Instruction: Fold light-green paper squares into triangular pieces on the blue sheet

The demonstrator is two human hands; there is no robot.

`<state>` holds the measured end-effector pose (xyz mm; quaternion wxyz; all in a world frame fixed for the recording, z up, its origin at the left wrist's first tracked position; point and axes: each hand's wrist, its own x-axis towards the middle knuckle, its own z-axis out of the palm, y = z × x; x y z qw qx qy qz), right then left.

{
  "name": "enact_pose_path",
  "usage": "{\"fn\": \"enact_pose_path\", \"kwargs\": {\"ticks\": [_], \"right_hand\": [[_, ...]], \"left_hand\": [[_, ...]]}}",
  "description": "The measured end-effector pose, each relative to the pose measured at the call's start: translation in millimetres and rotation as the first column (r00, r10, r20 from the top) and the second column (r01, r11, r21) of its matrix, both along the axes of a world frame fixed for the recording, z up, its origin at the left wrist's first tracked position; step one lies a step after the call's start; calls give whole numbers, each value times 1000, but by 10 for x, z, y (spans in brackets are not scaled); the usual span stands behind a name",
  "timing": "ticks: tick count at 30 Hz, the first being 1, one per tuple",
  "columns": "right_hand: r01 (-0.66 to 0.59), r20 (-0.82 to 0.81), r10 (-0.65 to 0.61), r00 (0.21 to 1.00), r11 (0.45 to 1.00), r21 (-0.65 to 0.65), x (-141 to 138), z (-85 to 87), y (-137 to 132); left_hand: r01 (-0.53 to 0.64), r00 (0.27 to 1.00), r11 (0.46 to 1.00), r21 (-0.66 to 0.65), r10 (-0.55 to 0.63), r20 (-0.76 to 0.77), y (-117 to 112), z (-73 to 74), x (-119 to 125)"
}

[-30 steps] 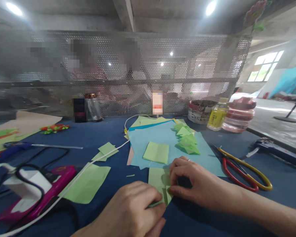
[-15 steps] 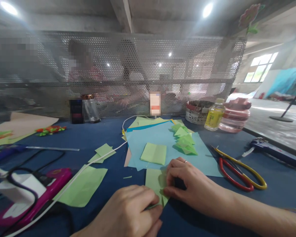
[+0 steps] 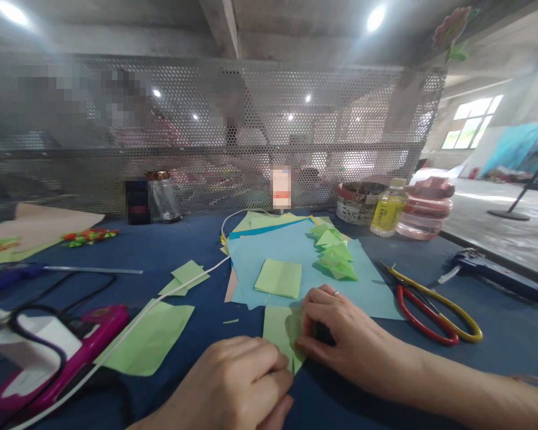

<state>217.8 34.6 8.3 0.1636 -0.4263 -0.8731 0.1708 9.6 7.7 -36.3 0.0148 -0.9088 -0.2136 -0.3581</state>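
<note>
A piece of light green paper lies on the blue tabletop between my hands. My left hand presses on its lower left part, fingers curled and closed on the edge. From the right, my right hand grips the paper's right side with bent fingers and thumb, a ring on one finger. My fingers hide much of the paper's lower end. Just beyond, a stack of green paper squares rests on blue paper sheets. Several folded green paper pieces sit in a row to their right.
Scissors with red and yellow handles and a blue glue gun lie right. A magenta power strip with a white cable stands left, near loose green paper. Bottles, a round container and a phone line the back.
Both hands stay almost in place on the green paper. The left fingers shift very slightly at its lower edge, and the whole view drifts a little left.
</note>
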Motion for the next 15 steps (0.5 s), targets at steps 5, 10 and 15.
{"fn": "enact_pose_path", "kwargs": {"ticks": [5, 10, 15], "right_hand": [[-1, 2, 1, 1000, 1000, 0, 16, -27, 6], [-9, -3, 9, 1000, 1000, 18, 28, -43, 4], [-12, -10, 13, 1000, 1000, 23, 26, -31, 5]], "left_hand": [[-41, 999, 999, -17, 41, -26, -8, 24, 7], [-78, 990, 997, -13, 76, -118, -4, 19, 27], [-83, 987, 996, -22, 79, -137, -11, 8, 32]]}}
